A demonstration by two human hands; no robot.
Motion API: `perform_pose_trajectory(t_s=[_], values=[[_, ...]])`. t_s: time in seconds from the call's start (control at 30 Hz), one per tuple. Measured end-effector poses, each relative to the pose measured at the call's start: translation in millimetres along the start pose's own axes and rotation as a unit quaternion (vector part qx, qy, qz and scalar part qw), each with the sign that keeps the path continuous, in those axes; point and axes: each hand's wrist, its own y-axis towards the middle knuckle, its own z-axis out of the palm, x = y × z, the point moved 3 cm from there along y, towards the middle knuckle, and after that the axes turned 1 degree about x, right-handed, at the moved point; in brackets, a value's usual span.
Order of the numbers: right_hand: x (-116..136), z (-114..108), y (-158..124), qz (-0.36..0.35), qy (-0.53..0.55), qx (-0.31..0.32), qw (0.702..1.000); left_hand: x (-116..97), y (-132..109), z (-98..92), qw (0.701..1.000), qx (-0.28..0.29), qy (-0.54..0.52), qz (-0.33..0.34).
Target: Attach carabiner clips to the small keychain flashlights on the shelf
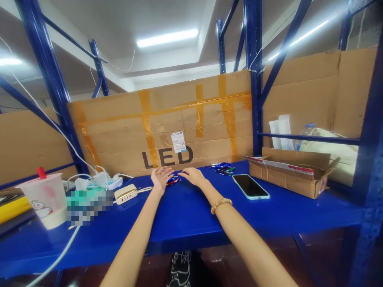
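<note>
My left hand (162, 178) is palm up with its fingers loosely spread, at the left side of a small pile of red and blue pens (174, 180). No object shows in its palm. From the right, my right hand (194, 176), with a beaded bracelet (220, 205) on its wrist, reaches over the pile's edge. Its thumb and fingers are closed together around what looks like a dark pen, mostly hidden by the fingers. Farther right, a second group of pens (222, 169), blue, dark and green, lies loose on the blue shelf top (185, 223).
A phone (250, 186) and an open cardboard box (287, 175) lie to the right. On the left are a plastic cup (44, 199), a white-and-gold power bank (126, 194), chargers and cables (100, 179). A large cardboard panel (119, 135) closes the back, between blue posts (254, 79).
</note>
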Motion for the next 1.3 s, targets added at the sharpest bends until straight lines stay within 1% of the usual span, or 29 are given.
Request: perform_pose_trajectory(t_s=[0.07,0.2,0.3,0.37,0.53,0.63,0.7,0.83,1.0,1.1,1.17,1.23,1.3], values=[[0.4,1.6,4.5,-0.013,-0.003,0.000,1.000,2.6,1.4,-1.2,1.000,-0.005,0.012,0.002],[2.5,2.7,7.5,-0.029,-0.010,0.007,0.999,9.3,3.1,-3.4,0.999,-0.011,0.034,-0.022],[4.5,2.6,7.6,-0.028,-0.017,0.024,0.999,12.4,3.8,-2.7,0.998,-0.013,0.057,-0.034],[5.7,2.5,7.9,-0.026,-0.021,0.034,0.999,12.7,4.0,-1.7,0.997,-0.016,0.067,-0.030],[7.6,0.7,9.8,-0.025,-0.032,0.029,0.999,13.1,6.1,-4.4,0.993,-0.064,0.094,-0.012],[8.7,-0.1,10.8,-0.022,-0.032,0.021,0.999,16.1,8.4,-6.9,0.992,-0.070,0.106,-0.018],[9.1,1.2,10.6,-0.012,-0.035,0.026,0.999,18.2,9.3,-8.2,0.991,-0.054,0.118,-0.032],[5.7,7.8,5.6,-0.002,-0.035,0.043,0.998,21.1,7.5,-10.4,0.989,0.018,0.115,-0.089],[-13.1,15.3,-6.1,0.024,0.015,0.057,0.998,20.9,-1.0,-11.5,0.987,0.089,0.059,-0.117],[-21.7,17.9,-11.4,0.039,0.038,0.068,0.996,24.9,-10.4,-9.2,0.976,0.137,0.056,-0.162],[-21.6,19.0,-13.4,0.027,0.052,0.071,0.996,27.6,-15.5,-8.8,0.970,0.145,0.070,-0.183],[-20.0,21.3,-14.5,0.033,0.052,0.087,0.994,28.6,-16.8,-9.0,0.969,0.144,0.083,-0.183],[-19.2,24.1,-14.8,0.054,0.053,0.104,0.992,26.3,-13.3,-9.5,0.976,0.141,0.083,-0.146]])
